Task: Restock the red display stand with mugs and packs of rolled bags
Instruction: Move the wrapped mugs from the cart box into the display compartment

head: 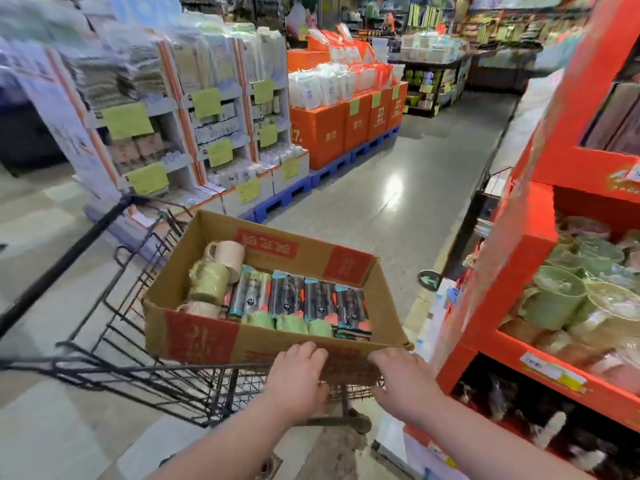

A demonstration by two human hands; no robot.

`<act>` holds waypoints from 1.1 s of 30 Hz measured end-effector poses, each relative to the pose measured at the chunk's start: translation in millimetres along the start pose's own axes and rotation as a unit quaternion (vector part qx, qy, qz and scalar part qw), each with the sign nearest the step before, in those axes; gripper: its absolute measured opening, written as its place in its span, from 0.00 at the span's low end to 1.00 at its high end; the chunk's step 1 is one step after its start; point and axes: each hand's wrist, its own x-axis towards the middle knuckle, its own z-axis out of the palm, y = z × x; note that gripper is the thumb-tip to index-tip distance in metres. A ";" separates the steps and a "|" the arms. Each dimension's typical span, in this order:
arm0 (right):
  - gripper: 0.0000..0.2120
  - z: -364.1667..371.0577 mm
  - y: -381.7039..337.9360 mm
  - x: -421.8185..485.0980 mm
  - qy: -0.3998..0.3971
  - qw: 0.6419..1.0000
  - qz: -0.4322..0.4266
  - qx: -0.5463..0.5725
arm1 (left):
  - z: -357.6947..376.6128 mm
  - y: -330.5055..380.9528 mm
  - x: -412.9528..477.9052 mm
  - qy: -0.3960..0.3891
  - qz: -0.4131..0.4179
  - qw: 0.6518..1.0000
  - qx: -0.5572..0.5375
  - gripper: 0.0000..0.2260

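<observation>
An open cardboard box sits on top of a black wire cart. Inside it lie several packs of rolled bags and, at its left end, a green mug between two beige mugs. My left hand and my right hand both grip the near edge of the box, fingers curled over its rim. The red display stand rises on the right; its middle shelf holds several green and pale mugs.
Across a grey aisle floor stand white cardboard displays with yellow price tags and orange boxes on blue pallets. More shelving fills the far background. The stand's lowest shelf holds dark and white items.
</observation>
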 end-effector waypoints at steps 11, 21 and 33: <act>0.24 8.1 -87.4 75.5 -0.029 0.999 -0.015 0.015 | -6.6 -125.4 6.3 0.014 -0.053 0.998 -0.026 0.24; 0.22 3.4 -72.8 133.1 -0.071 0.997 0.010 -0.005 | -7.1 -146.0 32.4 0.002 -0.057 0.997 -0.058 0.24; 0.25 4.6 -44.6 240.6 -0.142 0.989 -0.040 -0.016 | -11.4 -174.5 107.8 -0.066 -0.132 0.987 -0.055 0.25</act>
